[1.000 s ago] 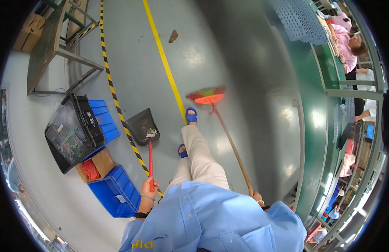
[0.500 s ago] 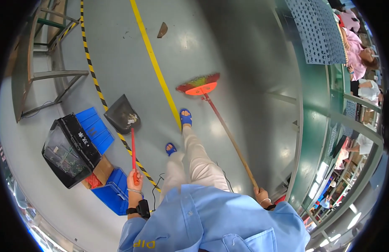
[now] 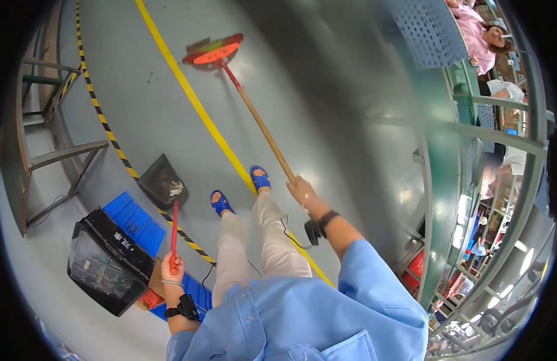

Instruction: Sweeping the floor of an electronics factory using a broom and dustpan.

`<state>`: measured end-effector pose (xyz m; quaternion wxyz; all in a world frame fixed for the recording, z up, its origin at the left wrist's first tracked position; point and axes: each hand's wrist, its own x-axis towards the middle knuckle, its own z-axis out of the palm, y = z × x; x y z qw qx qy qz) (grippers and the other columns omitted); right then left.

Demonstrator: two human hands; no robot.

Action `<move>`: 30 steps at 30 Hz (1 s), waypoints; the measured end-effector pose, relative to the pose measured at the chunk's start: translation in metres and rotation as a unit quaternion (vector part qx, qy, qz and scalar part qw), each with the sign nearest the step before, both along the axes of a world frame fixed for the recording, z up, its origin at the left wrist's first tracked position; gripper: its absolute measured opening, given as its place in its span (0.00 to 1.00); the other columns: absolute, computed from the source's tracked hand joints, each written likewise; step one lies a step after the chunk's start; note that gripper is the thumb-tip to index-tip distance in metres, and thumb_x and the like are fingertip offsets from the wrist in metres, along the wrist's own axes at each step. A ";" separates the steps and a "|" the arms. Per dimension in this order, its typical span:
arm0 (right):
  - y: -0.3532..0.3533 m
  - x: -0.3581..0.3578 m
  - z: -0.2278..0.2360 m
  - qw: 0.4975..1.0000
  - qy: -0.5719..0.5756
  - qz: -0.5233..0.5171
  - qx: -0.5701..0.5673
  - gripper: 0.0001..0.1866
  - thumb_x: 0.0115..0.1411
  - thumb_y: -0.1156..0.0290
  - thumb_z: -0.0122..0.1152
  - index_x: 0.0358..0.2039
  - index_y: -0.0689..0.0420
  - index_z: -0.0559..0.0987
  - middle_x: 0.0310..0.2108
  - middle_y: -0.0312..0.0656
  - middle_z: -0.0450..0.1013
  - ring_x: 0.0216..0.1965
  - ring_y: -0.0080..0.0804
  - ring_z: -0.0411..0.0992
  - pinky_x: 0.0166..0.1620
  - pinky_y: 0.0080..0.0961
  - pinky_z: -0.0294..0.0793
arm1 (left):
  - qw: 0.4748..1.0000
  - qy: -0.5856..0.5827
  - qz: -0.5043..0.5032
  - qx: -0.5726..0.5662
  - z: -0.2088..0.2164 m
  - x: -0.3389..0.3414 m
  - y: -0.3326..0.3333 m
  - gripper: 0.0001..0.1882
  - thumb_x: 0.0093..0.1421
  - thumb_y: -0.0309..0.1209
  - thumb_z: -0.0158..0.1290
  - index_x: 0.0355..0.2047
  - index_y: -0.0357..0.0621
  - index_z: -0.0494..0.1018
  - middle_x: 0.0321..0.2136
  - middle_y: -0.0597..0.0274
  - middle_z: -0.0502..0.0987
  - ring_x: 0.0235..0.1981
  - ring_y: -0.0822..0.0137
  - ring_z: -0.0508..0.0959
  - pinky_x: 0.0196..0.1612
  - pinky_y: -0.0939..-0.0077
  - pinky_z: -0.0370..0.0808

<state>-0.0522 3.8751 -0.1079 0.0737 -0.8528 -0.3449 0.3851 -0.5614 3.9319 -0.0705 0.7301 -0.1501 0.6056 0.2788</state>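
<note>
My right hand (image 3: 302,191) is closed round the wooden handle of a broom (image 3: 258,119), arm stretched forward. The broom's orange head with red and green bristles (image 3: 216,54) lies on the grey floor far ahead, right of the yellow line. A brown flat piece (image 3: 198,45) shows at the left end of the bristles, partly hidden. My left hand (image 3: 173,266) grips the red handle of a black dustpan (image 3: 153,182), which rests on the floor ahead of it. Pale scraps (image 3: 176,189) lie inside the pan.
Left stand a black bin of circuit boards (image 3: 104,271), a blue crate (image 3: 133,219) and a metal-framed bench (image 3: 68,155). A green workbench (image 3: 440,180) runs along the right, a person in pink (image 3: 478,39) beyond it. A cable (image 3: 290,231) lies near my feet.
My right hand has reached forward, pushing the broom head farther away, up to the brown piece. The left hand keeps its hold on the dustpan. My feet have shifted, the left one forward.
</note>
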 end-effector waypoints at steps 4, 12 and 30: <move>0.093 -0.049 0.032 0.967 0.205 -0.153 -0.017 0.17 0.54 0.57 0.50 0.26 0.61 0.67 0.18 0.46 0.67 0.17 0.35 0.67 0.18 0.31 0.66 | 1.000 -0.024 -0.018 -0.009 0.006 -0.028 0.017 0.06 0.54 0.28 0.46 0.28 0.38 0.65 0.21 0.59 0.70 0.20 0.68 0.70 0.26 0.76 0.69; 0.046 -0.104 0.129 0.851 0.318 -0.416 0.030 0.13 0.54 0.60 0.51 0.23 0.55 0.64 0.14 0.32 0.60 0.12 0.19 0.58 0.13 0.19 0.60 | 0.968 -0.158 0.194 -0.005 0.011 -0.057 0.049 0.22 0.56 0.29 0.43 0.46 0.23 0.57 0.43 0.40 0.67 0.42 0.54 0.71 0.48 0.64 0.69; 0.133 -0.027 0.034 0.521 0.355 -0.754 0.184 0.08 0.57 0.68 0.41 0.30 0.59 0.60 0.22 0.44 0.62 0.24 0.36 0.64 0.29 0.37 0.69 | 0.947 0.114 -0.186 0.237 -0.014 -0.157 -0.036 0.27 0.57 0.29 0.41 0.55 0.32 0.48 0.53 0.48 0.58 0.53 0.54 0.62 0.55 0.62 0.59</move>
